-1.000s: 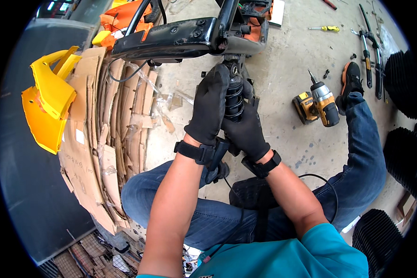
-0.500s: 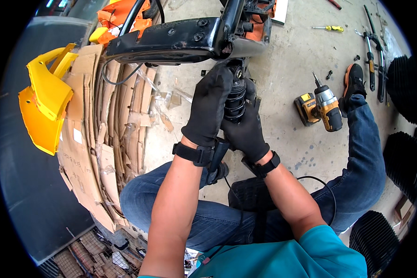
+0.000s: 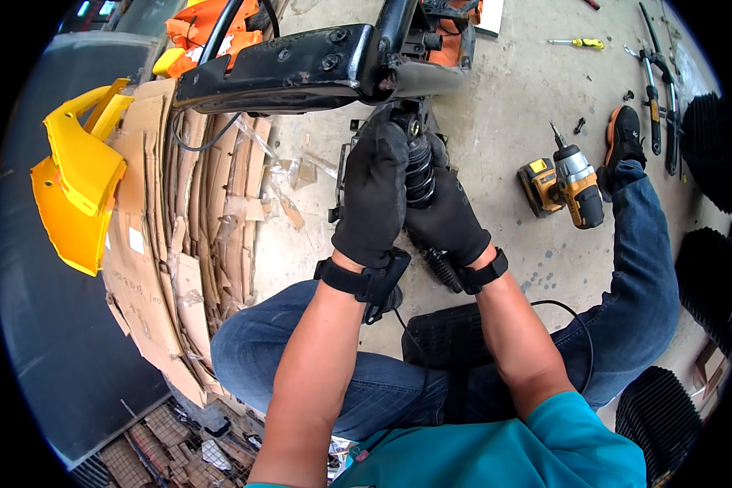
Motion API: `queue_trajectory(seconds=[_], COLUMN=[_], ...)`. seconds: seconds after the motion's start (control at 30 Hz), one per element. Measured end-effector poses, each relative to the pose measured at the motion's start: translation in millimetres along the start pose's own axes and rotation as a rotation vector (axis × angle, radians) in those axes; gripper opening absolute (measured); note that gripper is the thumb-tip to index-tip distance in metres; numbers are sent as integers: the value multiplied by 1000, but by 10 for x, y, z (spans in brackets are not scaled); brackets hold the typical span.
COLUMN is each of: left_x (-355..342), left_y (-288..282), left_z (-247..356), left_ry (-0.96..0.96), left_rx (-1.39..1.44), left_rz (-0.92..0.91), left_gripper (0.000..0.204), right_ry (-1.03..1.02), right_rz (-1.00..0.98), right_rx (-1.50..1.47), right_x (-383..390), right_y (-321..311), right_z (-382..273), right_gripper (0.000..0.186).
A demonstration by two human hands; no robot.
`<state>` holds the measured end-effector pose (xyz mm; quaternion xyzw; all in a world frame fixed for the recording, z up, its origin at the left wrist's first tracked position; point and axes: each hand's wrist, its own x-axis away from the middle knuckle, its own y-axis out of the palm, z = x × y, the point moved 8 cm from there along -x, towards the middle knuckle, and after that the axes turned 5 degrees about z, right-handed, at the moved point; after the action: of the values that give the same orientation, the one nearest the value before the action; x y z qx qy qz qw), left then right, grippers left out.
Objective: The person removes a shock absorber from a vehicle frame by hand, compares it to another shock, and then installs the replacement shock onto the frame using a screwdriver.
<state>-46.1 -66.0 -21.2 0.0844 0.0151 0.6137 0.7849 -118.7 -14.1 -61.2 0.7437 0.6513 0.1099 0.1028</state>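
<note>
At the centre of the head view, just below the black metal frame (image 3: 268, 81), holding a black coil-spring shock absorber (image 3: 420, 175) in both hands, with the upper eye (image 3: 415, 128) near the frame's lower edge. Wrapped from the left by the gloved left hand (image 3: 372, 191), with fingers curled closed and tips mostly hidden. Gripped from the right and lower down by the gloved right hand (image 3: 450, 221), likewise bent closed around the body, with exact fingertip contact impossible to make out. No clear sight, past the gloves, of the lower end or of any joint between eye and frame.

Judging from this grip, at the step of steadying and lining up the shock absorber by hand; whether for fitting or for freeing, hard to say. Calling next, most likely, for a firm two-handed hold, a slight turn or tilt to square the eye to the frame, and care against pinching fingers there.

To the right on the concrete floor (image 3: 537, 89), lying well apart from both hands: a yellow-and-black power drill (image 3: 577, 175), with a small dark bolt (image 3: 579, 126) just beside the bit, and a yellow-handled screwdriver (image 3: 581, 43) farther off.
</note>
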Motion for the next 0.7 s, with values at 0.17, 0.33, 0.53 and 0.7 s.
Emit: queue_trajectory(seconds=[0.17, 0.33, 0.53, 0.7], left_x=[-13, -29, -52, 24], left_y=[12, 64, -88, -36], left_z=[12, 31, -76, 125], left_ry=[1, -62, 30, 164], left_rx=[-42, 71, -143, -48], left_rz=[-3, -49, 3, 83], left_gripper=[53, 54, 44, 36], right_ry=[-120, -133, -25, 32], right_rz=[128, 175, 169, 163], right_rx=[-7, 163, 128, 199], right_x=[-15, 30, -13, 60], right_y=[7, 25, 31, -3], right_z=[4, 0, 89, 123], right_gripper=[35, 55, 33, 33])
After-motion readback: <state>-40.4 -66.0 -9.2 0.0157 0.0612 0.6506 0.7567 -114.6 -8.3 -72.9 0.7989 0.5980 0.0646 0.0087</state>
